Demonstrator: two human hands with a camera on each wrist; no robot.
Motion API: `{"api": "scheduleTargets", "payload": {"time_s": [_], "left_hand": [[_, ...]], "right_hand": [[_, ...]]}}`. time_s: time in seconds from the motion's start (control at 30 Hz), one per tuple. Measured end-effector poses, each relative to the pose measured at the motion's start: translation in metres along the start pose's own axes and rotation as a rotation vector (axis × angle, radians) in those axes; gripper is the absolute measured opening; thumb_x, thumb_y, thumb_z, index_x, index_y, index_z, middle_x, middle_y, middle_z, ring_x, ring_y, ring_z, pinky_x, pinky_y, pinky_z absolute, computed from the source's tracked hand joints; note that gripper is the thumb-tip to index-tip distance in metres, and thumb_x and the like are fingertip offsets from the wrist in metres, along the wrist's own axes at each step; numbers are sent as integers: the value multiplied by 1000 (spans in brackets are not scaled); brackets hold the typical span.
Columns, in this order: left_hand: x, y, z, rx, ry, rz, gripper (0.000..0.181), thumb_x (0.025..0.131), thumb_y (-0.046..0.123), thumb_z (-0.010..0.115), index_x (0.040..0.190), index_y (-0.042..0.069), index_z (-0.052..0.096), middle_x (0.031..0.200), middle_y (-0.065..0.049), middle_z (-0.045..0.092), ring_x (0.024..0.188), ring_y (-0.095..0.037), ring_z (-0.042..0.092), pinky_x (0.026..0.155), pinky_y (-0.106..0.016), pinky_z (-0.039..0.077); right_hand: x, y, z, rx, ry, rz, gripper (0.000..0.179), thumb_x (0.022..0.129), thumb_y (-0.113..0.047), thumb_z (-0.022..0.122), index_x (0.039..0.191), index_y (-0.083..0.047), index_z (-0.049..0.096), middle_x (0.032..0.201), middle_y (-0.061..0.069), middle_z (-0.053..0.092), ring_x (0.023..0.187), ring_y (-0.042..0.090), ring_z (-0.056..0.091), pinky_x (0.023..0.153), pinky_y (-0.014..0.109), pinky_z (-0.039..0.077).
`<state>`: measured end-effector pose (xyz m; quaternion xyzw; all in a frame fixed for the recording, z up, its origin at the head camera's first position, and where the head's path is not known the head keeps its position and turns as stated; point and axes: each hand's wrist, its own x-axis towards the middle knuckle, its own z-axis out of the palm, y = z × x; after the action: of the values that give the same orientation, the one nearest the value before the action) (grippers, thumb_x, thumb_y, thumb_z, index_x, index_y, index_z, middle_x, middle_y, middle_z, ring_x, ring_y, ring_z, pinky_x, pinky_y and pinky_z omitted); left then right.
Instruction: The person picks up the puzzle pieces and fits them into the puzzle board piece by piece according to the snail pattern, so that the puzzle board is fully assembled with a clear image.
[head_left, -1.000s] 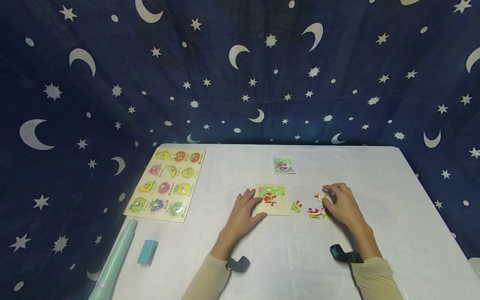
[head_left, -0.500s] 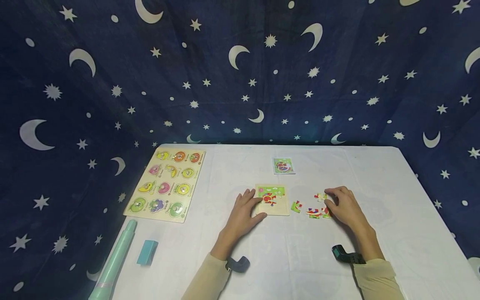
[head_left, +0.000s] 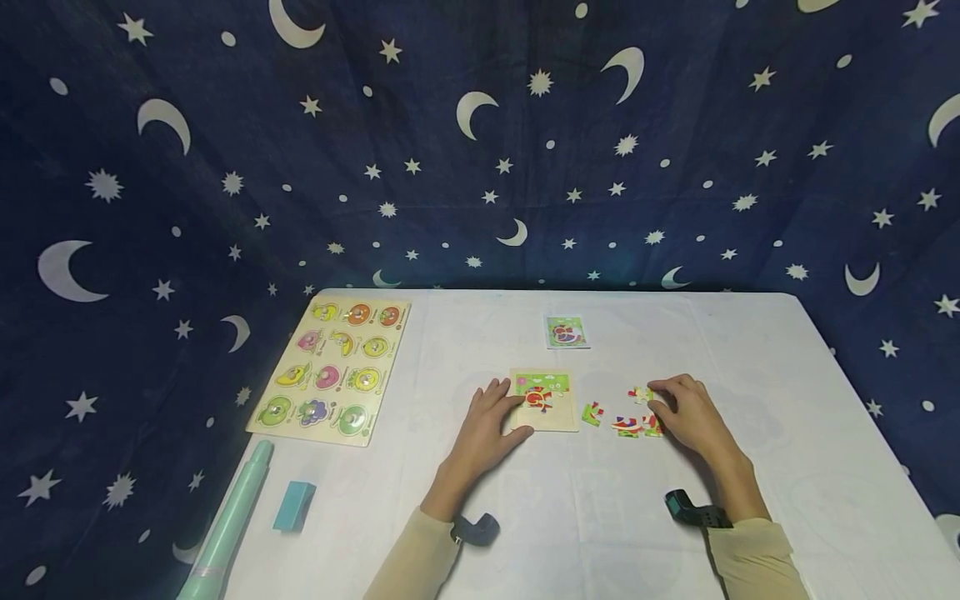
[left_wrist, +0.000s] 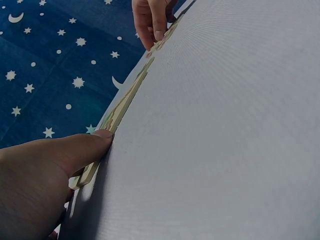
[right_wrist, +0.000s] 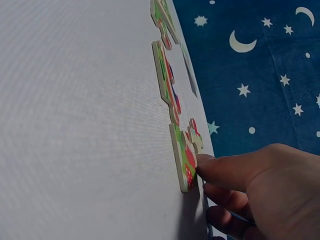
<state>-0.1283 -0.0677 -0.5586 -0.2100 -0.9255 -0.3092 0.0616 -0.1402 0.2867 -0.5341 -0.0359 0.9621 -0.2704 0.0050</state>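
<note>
A square wooden puzzle tray [head_left: 557, 422] lies mid-table, its upper part filled with joined green and red pieces. My left hand [head_left: 486, 423] holds its left side, index finger over the picture and thumb [left_wrist: 97, 142] against the near edge. To the right, my right hand [head_left: 693, 417] pinches a small jigsaw piece [head_left: 640, 393] with red and pale green on it between thumb and index finger. Below that piece lie a red and green piece [right_wrist: 182, 160] and a blue, white and red piece [head_left: 627, 425]. A green piece [head_left: 592, 413] sits beside the tray.
A small picture card [head_left: 567, 332] lies behind the tray. At left are a fruit peg puzzle board [head_left: 386, 358], a teal block [head_left: 295, 505] and a long mint-green tube [head_left: 232, 517]. A dark star-patterned cloth [head_left: 420, 225] hangs behind the table.
My right hand has shifted slightly right and toward me, its index finger coming down to the jigsaw piece. My left hand and the tray have stayed in place.
</note>
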Motion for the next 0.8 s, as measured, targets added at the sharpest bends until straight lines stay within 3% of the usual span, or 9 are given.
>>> {"api": "scheduleTargets", "payload": {"time_s": [0.17,0.27,0.5,0.8], "left_hand": [[-1,-1,1,13,36,25,50,86,40,75,126,10,66,147,-20,54,142,-40,45,120,-58,31],[-1,-1,1,10,20,11,51,87,41,74,127,11,66,148,-20,53,144,-39,43,122,-57,29],[0,0,-1,-5,-25,-21,52,89,44,72,130,13,65,152,-17,49,147,-36,39,126,-53,24],[0,0,0,-7,-39,-37,53,90,45,71,131,13,64,153,-16,48,149,-35,37,127,-52,22]], "right_hand": [[1,0,0,9,-2,4,37,94,-15,65,125,5,62,122,27,56,117,43,48,102,63,41],[1,-1,-1,15,5,9,37,93,-14,66,123,5,62,119,26,57,114,42,49,99,61,42],[3,-3,-3,31,58,15,24,91,-12,69,110,2,66,95,15,65,84,25,54,74,39,45],[2,-9,-5,67,99,23,14,95,-13,65,105,-3,67,84,6,65,76,17,53,67,29,44]]}}
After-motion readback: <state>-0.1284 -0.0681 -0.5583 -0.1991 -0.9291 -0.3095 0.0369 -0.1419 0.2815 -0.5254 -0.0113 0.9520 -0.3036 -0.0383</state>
